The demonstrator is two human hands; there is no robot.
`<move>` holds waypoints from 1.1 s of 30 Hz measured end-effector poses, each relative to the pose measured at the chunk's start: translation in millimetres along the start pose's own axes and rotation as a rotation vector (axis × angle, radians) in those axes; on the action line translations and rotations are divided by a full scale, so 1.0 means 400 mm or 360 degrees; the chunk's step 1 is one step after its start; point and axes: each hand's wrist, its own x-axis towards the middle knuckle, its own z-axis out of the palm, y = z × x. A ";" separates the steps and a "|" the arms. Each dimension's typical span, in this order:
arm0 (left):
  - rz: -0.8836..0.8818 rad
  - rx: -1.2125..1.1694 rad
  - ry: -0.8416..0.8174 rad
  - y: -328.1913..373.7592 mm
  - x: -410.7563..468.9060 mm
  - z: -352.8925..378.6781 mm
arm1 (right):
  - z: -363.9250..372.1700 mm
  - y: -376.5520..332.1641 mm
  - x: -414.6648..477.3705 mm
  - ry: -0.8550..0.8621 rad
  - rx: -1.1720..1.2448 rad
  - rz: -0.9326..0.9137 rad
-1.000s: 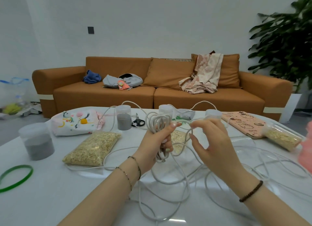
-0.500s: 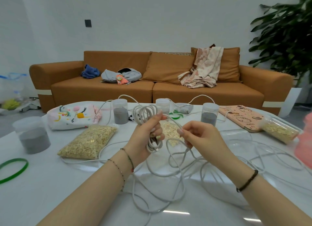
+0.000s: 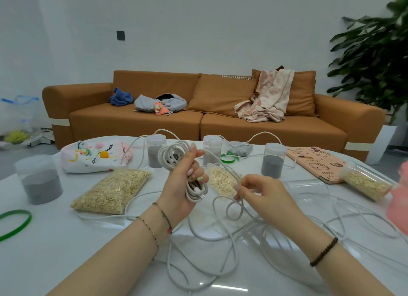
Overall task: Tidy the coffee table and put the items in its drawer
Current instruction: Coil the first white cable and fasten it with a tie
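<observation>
Status: early, IMO. Coffee table [image 3: 66, 240] top is loaded w/ stuff. Drawer isn't in view, so can't tell if anything's in it. Judging by what's out, most of the job is left.

Biggest mess = white cable [image 3: 227, 210]: loose loops sprawl across the near/mid table and run back btwn the small grey jars [image 3: 272, 159]. Part is wound, the rest isn't.

Not yet handled, approx big→small:
- oat bag [image 3: 112, 190], left of centre
- printed pouch [image 3: 92, 155], behind it
- pink notebook [image 3: 315, 163], far right
- oat tub [image 3: 364, 183], lying on its side just right of the notebook
- 2nd oat bag [image 3: 223, 180], partly behind my hands
- big grey jar [image 3: 38, 179], far left
- the 3 small grey jars, at the back
- green ring [image 3: 13, 222], left edge

Pink obj [image 3: 399, 203] at the right edge is too blurred to ID.

Hands:
- Left hand [image 3: 183, 185] is raised over mid-table w/ fingers curled round the wound coil [image 3: 165, 158]. Loops stand upright, and the connector [image 3: 202, 196] pokes out the bottom.
- Right hand [image 3: 262, 192] is just right of it and lower. Thumb + fingertips pinch the free strand that runs up to the coil.

Left to do, my est.: finish winding, stow the cable, then everything else → drawer.
</observation>
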 end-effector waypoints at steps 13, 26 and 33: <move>-0.0059 0.0701 -0.0129 -0.042 -0.008 -0.012 | 0.020 -0.019 -0.030 0.0198 -0.0006 -0.0461; 0.0159 0.1288 -0.0122 -0.082 -0.018 -0.021 | 0.053 -0.028 -0.041 0.0372 -0.0459 -0.0664; 0.0182 0.0843 0.0026 -0.049 0.004 -0.019 | 0.058 -0.026 -0.038 0.0362 -0.0239 -0.0748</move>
